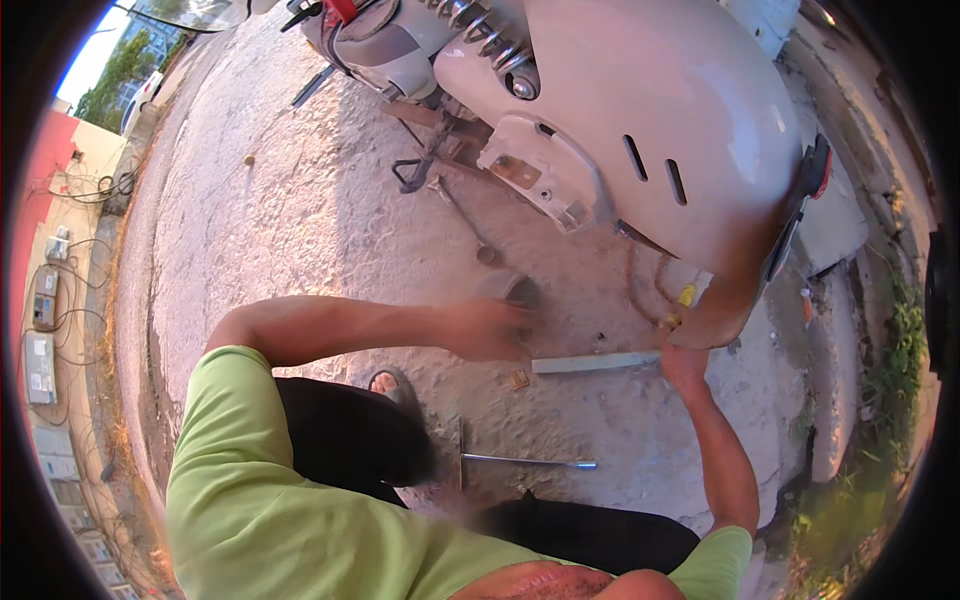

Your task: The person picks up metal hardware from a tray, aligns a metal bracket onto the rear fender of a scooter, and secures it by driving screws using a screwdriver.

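Note:
My left hand (490,325) is smeared by motion beside a blurred dark round object (522,291) at the middle. My right hand (685,362) is at the muddy lower rear edge (730,310) of a pale scooter (660,90), its fingers partly hidden there. Beside it are an orange hose (633,290) with a yellow fitting (686,296) and a pale long bar (590,364) on the ground. A small tan piece (519,380) lies below my left hand. A metal T-wrench (525,461) lies nearer me.
Another long tool (462,223) lies under the scooter on the rough concrete (240,230). A raised curb with weeds (905,360) runs along the right. A wall (55,180) with boxes and cables lines the far left.

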Tool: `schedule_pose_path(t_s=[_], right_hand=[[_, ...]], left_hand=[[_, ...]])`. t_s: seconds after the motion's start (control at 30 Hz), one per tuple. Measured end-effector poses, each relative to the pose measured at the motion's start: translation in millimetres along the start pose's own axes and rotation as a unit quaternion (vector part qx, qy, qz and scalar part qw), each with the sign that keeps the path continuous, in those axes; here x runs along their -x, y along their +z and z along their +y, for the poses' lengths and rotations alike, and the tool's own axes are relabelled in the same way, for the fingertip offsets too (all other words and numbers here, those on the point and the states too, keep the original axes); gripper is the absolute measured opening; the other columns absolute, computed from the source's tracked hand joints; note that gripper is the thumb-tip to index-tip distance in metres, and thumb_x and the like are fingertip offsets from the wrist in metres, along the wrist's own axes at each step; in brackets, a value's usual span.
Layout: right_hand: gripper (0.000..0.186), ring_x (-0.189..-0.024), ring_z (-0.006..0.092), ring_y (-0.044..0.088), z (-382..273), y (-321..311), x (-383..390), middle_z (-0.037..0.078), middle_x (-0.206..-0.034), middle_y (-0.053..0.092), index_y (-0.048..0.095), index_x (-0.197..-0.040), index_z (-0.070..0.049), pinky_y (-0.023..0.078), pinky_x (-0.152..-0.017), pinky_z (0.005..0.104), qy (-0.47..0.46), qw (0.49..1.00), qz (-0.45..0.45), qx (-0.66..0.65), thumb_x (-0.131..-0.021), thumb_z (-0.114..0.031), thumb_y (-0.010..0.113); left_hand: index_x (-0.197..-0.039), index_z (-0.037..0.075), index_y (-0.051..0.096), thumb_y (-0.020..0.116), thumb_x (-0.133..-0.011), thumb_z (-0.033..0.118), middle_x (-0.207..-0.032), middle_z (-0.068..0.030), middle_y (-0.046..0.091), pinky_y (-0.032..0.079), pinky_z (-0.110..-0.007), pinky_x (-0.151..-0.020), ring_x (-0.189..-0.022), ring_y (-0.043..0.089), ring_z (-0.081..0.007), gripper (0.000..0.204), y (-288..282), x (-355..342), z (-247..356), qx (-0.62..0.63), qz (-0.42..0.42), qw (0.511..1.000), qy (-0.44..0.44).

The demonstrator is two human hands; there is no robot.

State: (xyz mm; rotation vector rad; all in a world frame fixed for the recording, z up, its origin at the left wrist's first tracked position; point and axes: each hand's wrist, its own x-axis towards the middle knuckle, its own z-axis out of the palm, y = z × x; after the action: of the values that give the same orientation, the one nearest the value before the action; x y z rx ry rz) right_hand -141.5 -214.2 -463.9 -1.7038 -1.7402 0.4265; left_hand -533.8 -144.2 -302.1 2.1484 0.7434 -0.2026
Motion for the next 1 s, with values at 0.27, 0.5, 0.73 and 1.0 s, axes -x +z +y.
schedule_pose_path(t_s=[0.27,0.5,0.73,1.0], right_hand=[[0.027,-0.071,0.0076,0.053,-216.4,-63.2,26.1,0.000,-0.085,0.063,0.065,-0.120,-0.010,0.047,-0.066,0.0268,0.183,0.906,-0.264,-0.274,-0.094,-0.011,0.069],[0.039,-0.069,0.0052,0.049,-294.6,-81.0,-11.6,-0.002,-0.084,0.060,0.065,-0.126,-0.007,0.045,-0.063,0.0255,0.055,0.935,-0.179,-0.302,-0.090,-0.016,0.077],[0.037,-0.062,0.0157,0.055,-319.5,-90.4,-95.6,0.005,-0.075,0.059,0.070,-0.121,-0.009,0.049,-0.062,0.0332,-0.107,0.994,-0.011,-0.008,-0.085,-0.012,0.077],[0.017,-0.073,0.0324,0.069,-314.7,-52.6,-129.5,0.009,-0.085,0.068,0.073,-0.101,-0.011,0.056,-0.064,0.0444,-0.209,0.968,0.069,0.124,-0.086,-0.017,0.074]], left_hand=[[-0.151,0.010,0.038,0.077,-0.086,0.025,-0.134,-0.0227,0.056,0.056,-0.049,-0.089,-0.103,0.069,-0.0408,0.077,0.4,-26.3,32.6,0.122,0.014,0.981,0.153],[-0.144,0.008,0.045,0.077,-0.086,0.020,-0.109,-0.0193,0.070,0.057,-0.046,-0.078,-0.092,0.073,-0.0344,0.067,-46.3,8.9,49.5,0.149,-0.008,0.977,0.151],[-0.125,0.004,0.058,0.078,-0.087,0.027,-0.094,-0.0124,0.069,0.057,-0.038,-0.071,-0.084,0.071,-0.0227,0.048,-156.2,70.7,58.9,0.088,0.339,0.922,0.166],[-0.122,0.003,0.054,0.074,-0.094,0.016,-0.089,-0.0024,0.062,0.050,-0.026,-0.056,-0.069,0.062,-0.0105,0.037,-230.7,72.1,73.7,0.140,0.546,0.805,0.185]])
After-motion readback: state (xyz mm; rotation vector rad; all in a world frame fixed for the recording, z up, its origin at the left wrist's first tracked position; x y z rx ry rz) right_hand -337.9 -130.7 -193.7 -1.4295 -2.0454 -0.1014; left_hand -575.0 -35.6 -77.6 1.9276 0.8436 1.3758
